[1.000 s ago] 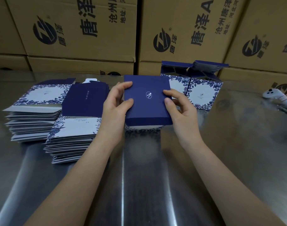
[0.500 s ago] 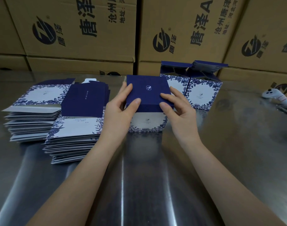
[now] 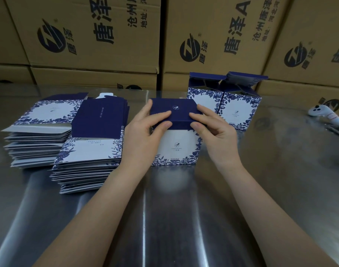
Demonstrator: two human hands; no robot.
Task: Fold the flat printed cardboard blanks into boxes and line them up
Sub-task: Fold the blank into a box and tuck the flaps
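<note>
Both hands are on one box [image 3: 176, 151], which stands upright on the worktop [image 3: 164, 218] directly between them. The fingers of my left hand [image 3: 141, 135] are curled over the left end of its navy lid [image 3: 174, 109]. The forefinger lies on top and the thumb is pressed to the lid's front edge. The fingers of my right hand [image 3: 215, 132] grasp the right end the same way, thumb on the front edge and forefinger on top. The lid lies flat and closed. The white front panel, bordered with blue leaves, faces me below both thumbs.

Just beyond my right fingers stand two folded boxes [image 3: 240, 108], touching side by side, their top flaps raised and open. To the left of my left fingers lie two stacks of flat blanks. The nearer stack [image 3: 91, 155] is just beside my left wrist, with a navy panel uppermost. The farther stack [image 3: 39, 132] lies beyond it to the left; whether the two touch, I cannot tell. Well to the right of my right fingers rests a white controller [image 3: 325, 114]. Printed brown cartons [image 3: 107, 35] stand along the far edge, beyond the fingers.
</note>
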